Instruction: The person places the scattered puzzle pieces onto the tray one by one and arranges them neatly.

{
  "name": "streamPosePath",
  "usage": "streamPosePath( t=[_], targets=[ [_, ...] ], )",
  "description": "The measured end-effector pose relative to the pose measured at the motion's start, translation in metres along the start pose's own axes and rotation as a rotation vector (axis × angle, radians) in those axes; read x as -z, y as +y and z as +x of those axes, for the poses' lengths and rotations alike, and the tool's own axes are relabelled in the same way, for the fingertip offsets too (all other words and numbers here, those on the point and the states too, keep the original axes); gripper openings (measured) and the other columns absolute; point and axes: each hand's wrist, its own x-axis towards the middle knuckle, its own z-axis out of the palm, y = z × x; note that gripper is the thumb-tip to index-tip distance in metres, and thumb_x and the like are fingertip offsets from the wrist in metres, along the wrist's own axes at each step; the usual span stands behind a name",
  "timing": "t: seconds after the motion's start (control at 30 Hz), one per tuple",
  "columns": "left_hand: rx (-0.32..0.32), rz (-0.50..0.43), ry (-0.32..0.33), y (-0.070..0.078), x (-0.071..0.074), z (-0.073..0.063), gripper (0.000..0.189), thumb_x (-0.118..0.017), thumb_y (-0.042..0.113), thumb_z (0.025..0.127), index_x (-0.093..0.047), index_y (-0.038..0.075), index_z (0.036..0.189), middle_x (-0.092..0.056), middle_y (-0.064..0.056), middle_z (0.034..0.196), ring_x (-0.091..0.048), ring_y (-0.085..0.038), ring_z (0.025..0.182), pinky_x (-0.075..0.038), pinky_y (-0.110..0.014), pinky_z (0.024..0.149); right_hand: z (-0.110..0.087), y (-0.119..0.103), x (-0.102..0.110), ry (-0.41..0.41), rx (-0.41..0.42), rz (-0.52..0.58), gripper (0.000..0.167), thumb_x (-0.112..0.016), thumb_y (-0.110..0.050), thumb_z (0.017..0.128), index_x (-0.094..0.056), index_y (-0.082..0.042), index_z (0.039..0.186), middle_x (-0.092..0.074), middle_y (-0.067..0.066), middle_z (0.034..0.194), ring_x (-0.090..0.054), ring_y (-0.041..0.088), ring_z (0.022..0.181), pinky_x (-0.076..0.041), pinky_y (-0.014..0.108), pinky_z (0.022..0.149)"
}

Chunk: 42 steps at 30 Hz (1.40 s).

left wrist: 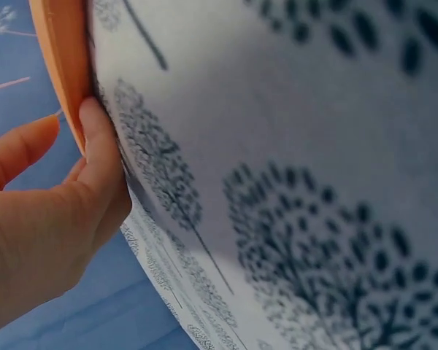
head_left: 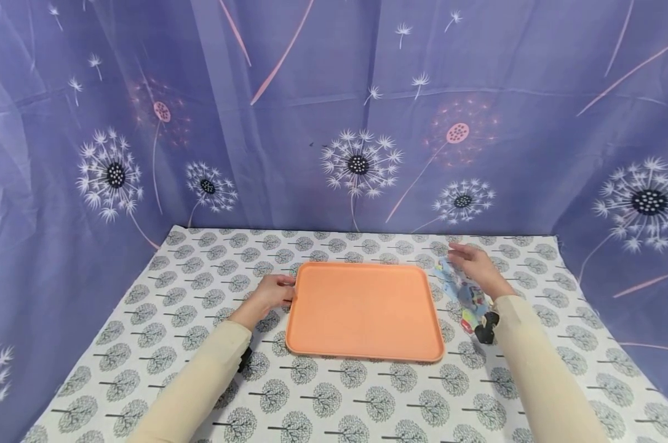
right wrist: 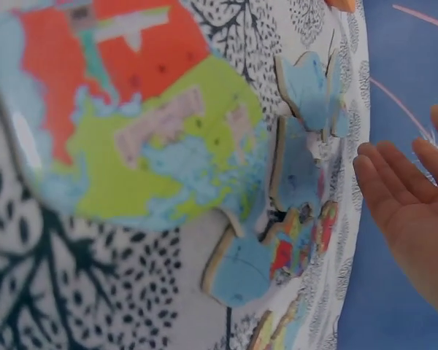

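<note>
Pale sleeves [head_left: 544,375] reach over the orange tray [head_left: 367,311] and the printed pieces [head_left: 469,296]

Purple curtain [head_left: 290,141] closes the far side and both flanks, so the arms should not push outward. Patterned cloth [head_left: 334,394] offers wide free room in front of the tray, toward the person. The tray lies flat near the middle, well inside the cloth's edges; it is wise, I think, to steady it by the rim. The left hand [head_left: 273,294] is relaxed: fingers touch the left rim, the thumb stands off, so it is not clasping. The right hand [head_left: 480,271] has its fingers extended and grips nothing. The pieces lie grouped near the tray's right side; being thin, they probably lift best by one edge.
</note>
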Motion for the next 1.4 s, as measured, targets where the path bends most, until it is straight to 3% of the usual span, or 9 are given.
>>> streamPosePath(
  t=[0.2, 0.37, 0.53, 0.63, 0.73, 0.87, 1.0, 1.17, 1.4],
  targets=[
    [0.014, 0.002, 0.017, -0.006, 0.002, 0.004, 0.035, -0.064, -0.006, 0.086, -0.059, -0.009, 0.121, -0.067, -0.021, 0.097, -0.065, -0.016, 0.069, -0.062, -0.029, 0.071, 0.005, 0.012, -0.003, -0.017, -0.017, 0.028, 0.055, -0.050, -0.019, 0.101, -0.030, 0.003, 0.148, -0.041, 0.030, 0.141, -0.045, 0.046, 0.125, -0.048, 0.053, 0.101],
    [0.031, -0.047, 0.013, -0.008, 0.003, 0.006, 0.037, -0.066, -0.007, 0.085, -0.059, -0.008, 0.121, -0.066, -0.015, 0.088, -0.064, -0.012, 0.062, -0.062, -0.025, 0.065, 0.008, 0.019, -0.005, -0.010, -0.082, 0.030, 0.055, -0.053, -0.018, 0.100, -0.033, 0.000, 0.147, -0.044, 0.029, 0.138, -0.052, 0.040, 0.116, -0.057, 0.037, 0.081],
    [0.036, -0.080, -0.005, -0.009, 0.005, 0.006, 0.038, -0.067, -0.007, 0.085, -0.059, -0.008, 0.122, -0.065, -0.012, 0.087, -0.065, -0.012, 0.062, -0.061, -0.023, 0.063, 0.009, 0.018, -0.008, -0.023, -0.099, 0.009, 0.057, -0.057, -0.014, 0.097, -0.034, 0.003, 0.146, -0.049, 0.029, 0.132, -0.056, 0.024, 0.097, -0.055, 0.028, 0.072],
    [0.034, -0.079, -0.013, -0.010, 0.006, 0.007, 0.038, -0.067, -0.006, 0.085, -0.059, -0.008, 0.123, -0.065, -0.012, 0.086, -0.065, -0.012, 0.062, -0.062, -0.024, 0.064, 0.010, 0.015, -0.010, -0.039, -0.110, -0.017, 0.060, -0.059, -0.014, 0.095, -0.033, 0.006, 0.145, -0.056, 0.023, 0.115, -0.053, 0.016, 0.082, -0.053, 0.027, 0.068],
    [0.030, -0.078, -0.019, -0.012, 0.006, 0.006, 0.040, -0.067, -0.005, 0.085, -0.058, -0.008, 0.124, -0.064, -0.011, 0.086, -0.064, -0.011, 0.063, -0.062, -0.024, 0.066, 0.011, 0.015, -0.010, -0.049, -0.120, -0.036, 0.060, -0.059, -0.013, 0.095, -0.033, 0.007, 0.145, -0.055, 0.015, 0.106, -0.049, 0.014, 0.072, -0.050, 0.027, 0.063],
    [0.030, -0.083, -0.024, -0.011, 0.006, 0.005, 0.041, -0.067, -0.004, 0.086, -0.057, -0.008, 0.125, -0.064, -0.013, 0.088, -0.065, -0.012, 0.064, -0.062, -0.025, 0.068, 0.015, 0.015, -0.011, -0.046, -0.121, -0.053, 0.058, -0.060, -0.011, 0.094, -0.035, 0.008, 0.143, -0.055, 0.013, 0.103, -0.048, 0.014, 0.071, -0.050, 0.025, 0.060],
    [0.034, -0.082, -0.021, -0.011, 0.007, 0.004, 0.040, -0.067, -0.005, 0.086, -0.058, -0.008, 0.125, -0.065, -0.014, 0.090, -0.065, -0.012, 0.064, -0.062, -0.025, 0.068, 0.019, 0.015, -0.014, -0.010, -0.118, -0.074, 0.056, -0.062, -0.008, 0.091, -0.039, 0.008, 0.140, -0.054, 0.013, 0.100, -0.050, 0.015, 0.073, -0.050, 0.025, 0.058],
    [0.044, -0.086, -0.023, -0.011, 0.007, 0.005, 0.040, -0.067, -0.005, 0.085, -0.058, -0.007, 0.124, -0.063, -0.014, 0.091, -0.065, -0.012, 0.064, -0.062, -0.025, 0.068, 0.019, 0.016, -0.016, 0.064, -0.117, -0.098, 0.052, -0.064, -0.007, 0.090, -0.044, 0.007, 0.136, -0.055, 0.021, 0.107, -0.054, 0.015, 0.073, -0.052, 0.027, 0.057],
    [0.042, -0.095, -0.017, -0.011, 0.006, 0.006, 0.039, -0.066, -0.006, 0.085, -0.059, -0.007, 0.123, -0.062, -0.014, 0.090, -0.065, -0.013, 0.063, -0.062, -0.025, 0.068, 0.018, 0.019, -0.016, 0.153, -0.083, -0.049, 0.042, -0.062, -0.009, 0.093, -0.051, 0.005, 0.131, -0.061, 0.025, 0.108, -0.062, 0.014, 0.070, -0.053, 0.028, 0.051]
  ],
)
